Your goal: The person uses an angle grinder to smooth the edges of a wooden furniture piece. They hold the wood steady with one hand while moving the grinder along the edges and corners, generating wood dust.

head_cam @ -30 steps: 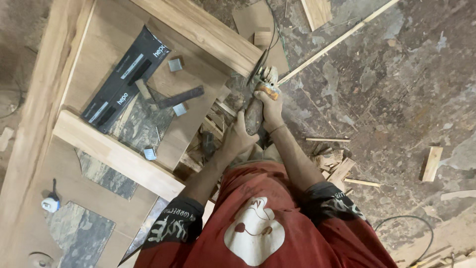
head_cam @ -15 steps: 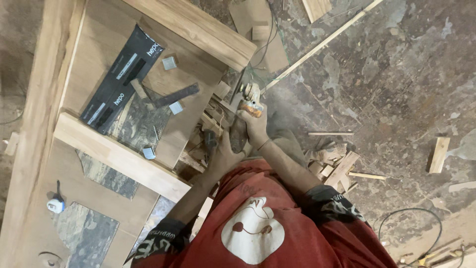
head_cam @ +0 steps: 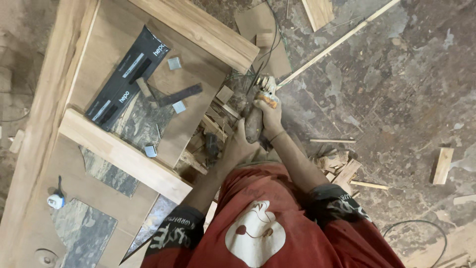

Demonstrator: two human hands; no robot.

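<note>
Since a moment ago I've drawn the power tool [head_cam: 261,101] slightly nearer my body, beside the door frame [head_cam: 198,30]. My right hand [head_cam: 270,116] clamps its head; my left hand [head_cam: 238,146] wraps the body behind.

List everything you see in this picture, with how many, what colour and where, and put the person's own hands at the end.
power tool: one, dusty with an orange part, centre, gripped by both hands
door frame: one, light wood, lying flat at left
long flat box: one, black, on the panel at upper left
small metal plates: three, grey, on the panel near the box
dark flat bar: one, beside the box
tape measure: one, white and blue, lower left
wood offcuts: several, pale, on the floor at right
thin strip: one, pale, upper right
cable: one, black, lower right
shirt: one, red, bottom centre
left hand: on the tool's rear
right hand: on the tool's front
</note>
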